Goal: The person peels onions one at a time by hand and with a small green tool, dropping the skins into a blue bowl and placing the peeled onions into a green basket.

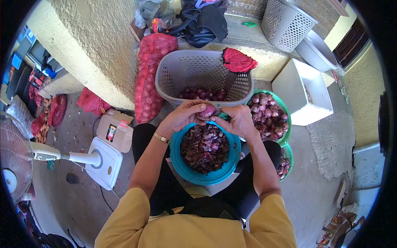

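Note:
My left hand is closed around a red onion, held above a blue basin. Close against the onion is my right hand, its fingers curled and the thumb pointing at it. A small green piece shows by those fingers; I cannot make out what it is. Dark, dry onion skins fill much of the basin, which sits between my knees. Beyond my hands, a grey perforated basket has red onions in its bottom. Unpeeled onions fill a green basin at the right.
A red mesh sack of onions leans left of the basket. A red cloth hangs on its rim. Another green basin is by my right knee. A white box stands right; a fan stands left.

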`<state>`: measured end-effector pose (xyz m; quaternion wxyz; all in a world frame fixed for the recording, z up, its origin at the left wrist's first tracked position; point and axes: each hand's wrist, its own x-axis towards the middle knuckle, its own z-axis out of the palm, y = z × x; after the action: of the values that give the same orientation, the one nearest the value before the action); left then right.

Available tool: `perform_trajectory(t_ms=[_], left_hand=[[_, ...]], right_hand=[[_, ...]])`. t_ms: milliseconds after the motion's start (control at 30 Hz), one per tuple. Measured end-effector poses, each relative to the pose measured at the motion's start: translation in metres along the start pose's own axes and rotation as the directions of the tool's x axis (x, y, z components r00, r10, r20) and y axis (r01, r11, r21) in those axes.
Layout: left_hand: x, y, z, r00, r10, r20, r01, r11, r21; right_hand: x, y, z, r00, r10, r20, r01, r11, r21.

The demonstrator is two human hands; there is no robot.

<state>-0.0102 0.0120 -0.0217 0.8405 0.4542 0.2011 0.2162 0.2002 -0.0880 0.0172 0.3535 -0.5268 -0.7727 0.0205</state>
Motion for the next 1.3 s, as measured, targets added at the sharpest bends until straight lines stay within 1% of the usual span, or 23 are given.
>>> perform_trajectory(t_ms=[167, 233, 267, 333, 400, 467, 533, 633, 733, 833, 900, 1033, 1133, 1300], left_hand=[[0.006, -0.002, -0.005, 1.000, 0.024, -0.009, -0.024, 0.999, -0.025], [0.006, -0.003, -0.007, 0.999, 0.033, -0.022, -0.034, 0.999, -0.038], [0.006, -0.003, -0.007, 1.000, 0.023, -0.019, -0.023, 0.999, -0.032], [0.005, -0.003, -0.007, 1.000, 0.011, -0.017, -0.011, 1.000, -0.026], [0.004, -0.004, -0.006, 1.000, 0.003, 0.007, -0.003, 1.000, 0.009], [0.005, -0.006, -0.006, 1.000, 0.005, -0.003, -0.005, 1.000, 0.010], [0.006, -0.008, -0.006, 1.000, 0.007, -0.012, -0.007, 1.000, 0.010], [0.005, -0.004, -0.004, 1.000, -0.006, 0.017, 0.006, 1.000, 0.018], [0.004, -0.003, -0.001, 1.000, -0.015, -0.017, 0.015, 0.999, 0.037], [0.004, -0.004, -0.002, 1.000, -0.016, -0.002, 0.016, 1.000, 0.026], [0.003, -0.002, 0.000, 1.000, -0.015, -0.017, 0.016, 0.999, 0.046], [0.003, -0.002, 0.000, 1.000, -0.023, -0.014, 0.023, 0.999, 0.028], [0.004, -0.002, -0.001, 0.999, -0.022, -0.033, 0.024, 0.998, 0.053], [0.006, -0.005, -0.002, 0.999, -0.009, -0.043, 0.012, 0.998, 0.058]], right_hand=[[0.002, -0.005, -0.003, 0.996, -0.081, 0.028, 0.082, 0.997, -0.015], [0.000, -0.005, -0.005, 0.998, 0.003, 0.069, 0.001, 0.998, -0.055], [0.001, -0.006, -0.005, 0.998, 0.002, 0.069, 0.002, 0.998, -0.055], [0.003, -0.007, -0.006, 0.996, 0.089, 0.017, -0.089, 0.996, 0.006], [0.002, -0.004, -0.003, 0.994, 0.106, 0.003, -0.106, 0.994, 0.027], [0.002, -0.003, -0.001, 0.992, 0.123, -0.013, -0.123, 0.991, 0.049], [0.002, -0.003, -0.001, 0.993, 0.117, 0.002, -0.117, 0.993, 0.018], [0.004, -0.006, -0.002, 0.994, 0.113, 0.004, -0.113, 0.993, 0.012], [0.003, -0.003, -0.002, 0.992, 0.115, 0.043, -0.113, 0.993, -0.042], [0.004, -0.004, -0.002, 0.995, 0.098, 0.035, -0.097, 0.994, -0.047], [0.004, -0.003, -0.002, 0.996, 0.084, 0.031, -0.083, 0.996, -0.044], [0.004, -0.003, 0.000, 0.998, 0.057, 0.000, -0.057, 0.998, -0.021], [0.002, 0.001, 0.002, 0.999, 0.032, 0.010, -0.031, 0.998, -0.060], [0.001, 0.003, 0.004, 1.000, 0.017, 0.000, -0.017, 0.999, -0.045]])
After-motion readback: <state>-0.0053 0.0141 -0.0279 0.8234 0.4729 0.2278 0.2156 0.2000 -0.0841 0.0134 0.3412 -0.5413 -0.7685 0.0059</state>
